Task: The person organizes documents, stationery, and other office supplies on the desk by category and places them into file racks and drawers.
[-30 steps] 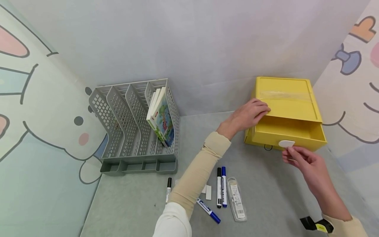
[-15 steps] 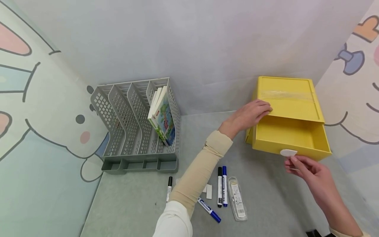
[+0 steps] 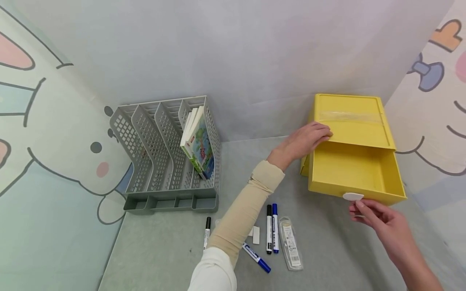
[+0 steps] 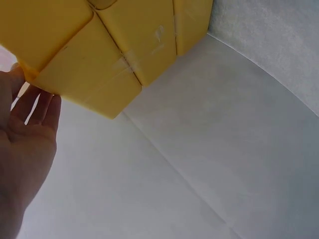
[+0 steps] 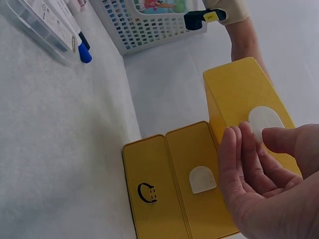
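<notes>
A yellow drawer box [image 3: 347, 105] stands at the back right, its top drawer [image 3: 324, 188] pulled well out and bare inside. My right hand [image 3: 386, 222] pinches the white tab handle [image 3: 353, 197] on that drawer's front between thumb and fingers. In the right wrist view, the handle [image 5: 265, 120] shows between the thumb and fingertips. My left hand [image 3: 303, 139] rests on the box's top at its left front corner. From the left wrist, that hand [image 4: 30, 129] has its fingers extended against the yellow edge. Lower drawers carry a second white tab [image 5: 202, 179] and a black ring pull [image 5: 146, 192].
A grey file rack [image 3: 164, 161] holding several books [image 3: 198, 145] stands at back left. On the table lie a black-capped marker [image 3: 269, 229], blue-capped markers [image 3: 275, 228], a clear plastic case [image 3: 290, 243] and small white blocks [image 3: 256, 235]. The left forearm crosses above some of them.
The right hand has drawn the top drawer farther out toward the person, moving with its handle. The left hand has stayed on the box's top corner.
</notes>
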{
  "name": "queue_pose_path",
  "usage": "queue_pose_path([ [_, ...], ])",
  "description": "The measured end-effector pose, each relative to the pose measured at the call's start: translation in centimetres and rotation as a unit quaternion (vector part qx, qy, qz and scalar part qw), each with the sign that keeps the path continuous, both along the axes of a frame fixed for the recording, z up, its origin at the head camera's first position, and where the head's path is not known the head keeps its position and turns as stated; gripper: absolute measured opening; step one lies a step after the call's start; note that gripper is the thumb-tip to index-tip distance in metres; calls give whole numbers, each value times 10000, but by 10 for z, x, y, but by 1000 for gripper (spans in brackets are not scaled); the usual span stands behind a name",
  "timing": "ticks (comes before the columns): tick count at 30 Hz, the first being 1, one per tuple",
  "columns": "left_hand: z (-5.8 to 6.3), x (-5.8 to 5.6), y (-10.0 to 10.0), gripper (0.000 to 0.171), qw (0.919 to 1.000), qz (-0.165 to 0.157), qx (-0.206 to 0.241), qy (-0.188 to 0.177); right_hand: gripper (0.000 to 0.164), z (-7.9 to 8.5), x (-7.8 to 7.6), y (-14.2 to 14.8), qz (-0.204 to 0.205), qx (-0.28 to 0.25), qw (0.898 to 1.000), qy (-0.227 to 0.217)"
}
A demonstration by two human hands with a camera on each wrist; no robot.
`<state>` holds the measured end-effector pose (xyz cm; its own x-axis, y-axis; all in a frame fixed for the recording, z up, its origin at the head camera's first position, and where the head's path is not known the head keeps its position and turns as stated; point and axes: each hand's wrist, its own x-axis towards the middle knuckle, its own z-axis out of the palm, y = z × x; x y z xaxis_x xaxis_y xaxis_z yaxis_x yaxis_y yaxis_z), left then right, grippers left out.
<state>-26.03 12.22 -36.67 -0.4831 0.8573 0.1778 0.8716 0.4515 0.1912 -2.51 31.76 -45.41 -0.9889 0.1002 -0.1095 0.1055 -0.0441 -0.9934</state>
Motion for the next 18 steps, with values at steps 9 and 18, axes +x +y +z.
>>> queue_pose_path([
  [9, -1, 0, -3, 33, 9999, -48, 111, -30, 17, -4, 2, -3, 35, 90, 9999, 68],
  [18, -1, 1, -2, 34, 10000, 63, -8, -28, 25, -1, 12, 11, 98, 1000, 9949, 128],
])
